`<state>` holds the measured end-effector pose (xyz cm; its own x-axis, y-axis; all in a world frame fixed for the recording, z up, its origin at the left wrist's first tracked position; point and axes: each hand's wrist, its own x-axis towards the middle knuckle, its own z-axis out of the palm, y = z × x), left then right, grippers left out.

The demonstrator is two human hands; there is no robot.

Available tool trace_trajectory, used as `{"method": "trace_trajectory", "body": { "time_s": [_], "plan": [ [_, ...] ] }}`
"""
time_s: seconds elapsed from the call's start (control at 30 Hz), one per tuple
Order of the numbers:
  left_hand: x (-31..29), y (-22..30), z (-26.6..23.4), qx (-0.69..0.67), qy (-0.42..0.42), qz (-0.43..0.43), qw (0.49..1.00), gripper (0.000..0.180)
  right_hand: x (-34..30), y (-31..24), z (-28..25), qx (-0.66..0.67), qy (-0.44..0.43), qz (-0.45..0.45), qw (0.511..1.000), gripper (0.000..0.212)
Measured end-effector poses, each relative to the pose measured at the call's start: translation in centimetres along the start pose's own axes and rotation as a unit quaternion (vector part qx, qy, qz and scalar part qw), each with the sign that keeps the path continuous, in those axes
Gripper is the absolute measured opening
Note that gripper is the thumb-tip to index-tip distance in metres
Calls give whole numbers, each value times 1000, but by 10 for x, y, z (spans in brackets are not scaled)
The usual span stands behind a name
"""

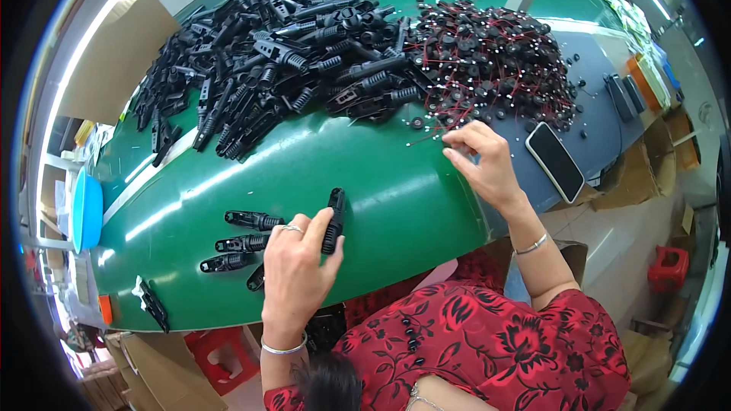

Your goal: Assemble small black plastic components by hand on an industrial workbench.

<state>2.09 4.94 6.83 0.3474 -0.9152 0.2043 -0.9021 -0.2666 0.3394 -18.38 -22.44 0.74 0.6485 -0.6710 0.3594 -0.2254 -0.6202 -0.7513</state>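
My left hand (297,270) is closed on a black plastic housing (335,213) with a ribbed end, thumb and forefinger along its side over the green tabletop. Left of this hand several like housings (242,243) lie side by side, one partly hidden by the hand. My right hand (486,161) pinches at the near edge of a heap of small round black parts with red wires (487,61). A small dark bit shows between its thumb and forefinger, too little to name.
A large heap of black housings (282,46) covers the far left of the green table (396,175). Right of my right hand lies a phone (556,161) on a grey surface. A single housing with a white bit (152,306) lies near the left front edge. A blue basin (87,209) stands left.
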Motion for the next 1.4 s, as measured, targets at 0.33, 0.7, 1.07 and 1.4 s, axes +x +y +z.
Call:
{"method": "trace_trajectory", "body": {
  "time_s": [0.33,0.7,1.07,1.4],
  "plan": [
    [40,2,83,-88,60,143,984,53,50,29,41,-355,-49,-222,907,9],
    [12,4,75,-171,121,32,977,39,70,21,25,-251,-142,-206,935,17],
    [26,36,78,-387,242,-33,889,19,-18,-33,61,701,-187,253,639,20],
    [19,36,85,-544,102,-154,819,16,-27,-28,65,663,-220,280,658,24]
  ]
}}
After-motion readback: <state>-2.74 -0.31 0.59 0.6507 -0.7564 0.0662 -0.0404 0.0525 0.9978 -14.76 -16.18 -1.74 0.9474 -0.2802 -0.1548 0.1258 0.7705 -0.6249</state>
